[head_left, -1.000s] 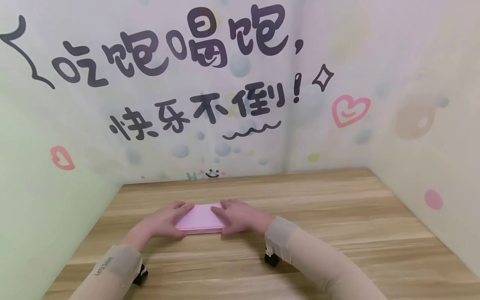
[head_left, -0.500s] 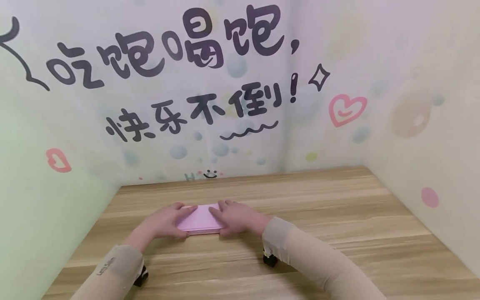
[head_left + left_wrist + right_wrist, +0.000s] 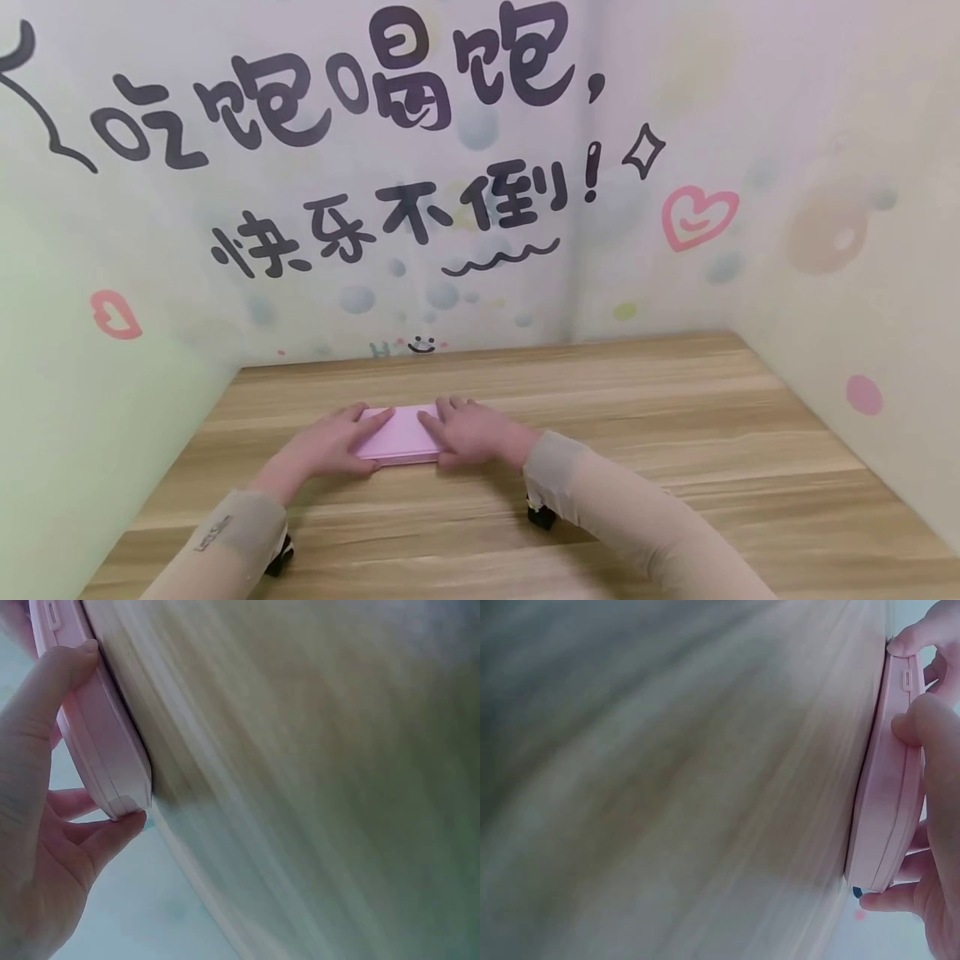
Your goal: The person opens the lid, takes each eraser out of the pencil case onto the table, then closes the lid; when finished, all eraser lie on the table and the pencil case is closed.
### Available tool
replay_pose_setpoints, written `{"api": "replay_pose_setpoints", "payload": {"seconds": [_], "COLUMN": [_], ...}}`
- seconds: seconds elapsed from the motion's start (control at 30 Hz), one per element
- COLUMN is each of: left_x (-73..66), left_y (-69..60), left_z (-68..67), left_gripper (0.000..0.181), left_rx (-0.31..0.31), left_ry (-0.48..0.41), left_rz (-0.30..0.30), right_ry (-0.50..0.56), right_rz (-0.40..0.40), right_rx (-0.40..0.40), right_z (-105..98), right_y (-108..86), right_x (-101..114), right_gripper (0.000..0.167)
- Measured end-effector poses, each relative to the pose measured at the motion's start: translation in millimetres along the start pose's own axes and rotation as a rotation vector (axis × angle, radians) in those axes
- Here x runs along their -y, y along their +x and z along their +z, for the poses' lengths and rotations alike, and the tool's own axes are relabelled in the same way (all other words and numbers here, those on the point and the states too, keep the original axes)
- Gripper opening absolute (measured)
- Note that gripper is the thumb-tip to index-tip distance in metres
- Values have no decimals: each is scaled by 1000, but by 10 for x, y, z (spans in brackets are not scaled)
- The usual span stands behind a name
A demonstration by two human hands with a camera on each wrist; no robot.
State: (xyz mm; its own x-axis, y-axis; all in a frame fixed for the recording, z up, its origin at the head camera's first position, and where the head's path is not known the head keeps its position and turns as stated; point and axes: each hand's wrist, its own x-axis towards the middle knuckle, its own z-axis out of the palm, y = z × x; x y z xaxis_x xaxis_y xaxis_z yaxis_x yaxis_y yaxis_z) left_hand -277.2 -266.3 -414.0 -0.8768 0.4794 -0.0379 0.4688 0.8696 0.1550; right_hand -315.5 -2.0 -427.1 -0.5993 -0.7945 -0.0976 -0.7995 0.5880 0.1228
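The left hand (image 3: pixel 330 443) and right hand (image 3: pixel 477 435), both partly curled, are gripping opposite ends of a closed pink box (image 3: pixel 403 437) that is lying on the worktop (image 3: pixel 420 537). They seem to be steadying it; the next move probably calls for even pressure.
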Motion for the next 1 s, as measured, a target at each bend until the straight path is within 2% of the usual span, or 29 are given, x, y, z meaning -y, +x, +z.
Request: {"api": "replay_pose_setpoints", "payload": {"seconds": [0.23, 0.43, 0.57, 0.7, 0.87, 1.0], "left_x": [-40, -71, -57, -40, -13, -15], "left_y": [-31, -49, -48, -34, 17, 42], "left_z": [-35, -53, -67, -87, -83, -96], "left_gripper": [80, 80, 81, 82, 85, 88], "left_rx": [14, 28, 20, 11, -1, -12], "left_ry": [-14, -14, 2, -18, -75, -104], "left_rz": [-8, 2, 14, 21, 19, 18], "right_ry": [-29, 26, 52, 74, 196, 346], "right_rz": [-26, -29, -39, -38, 5, 6], "right_rx": [-15, -10, -6, 7, 1, -58], "right_z": [-25, -73, -117, -151, -137, -84], "right_y": [0, -16, -21, -32, -47, -57], "right_x": [-12, -29, -45, -60, -110, -180], "right_gripper": [74, 70, 67, 69, 72, 76]}}
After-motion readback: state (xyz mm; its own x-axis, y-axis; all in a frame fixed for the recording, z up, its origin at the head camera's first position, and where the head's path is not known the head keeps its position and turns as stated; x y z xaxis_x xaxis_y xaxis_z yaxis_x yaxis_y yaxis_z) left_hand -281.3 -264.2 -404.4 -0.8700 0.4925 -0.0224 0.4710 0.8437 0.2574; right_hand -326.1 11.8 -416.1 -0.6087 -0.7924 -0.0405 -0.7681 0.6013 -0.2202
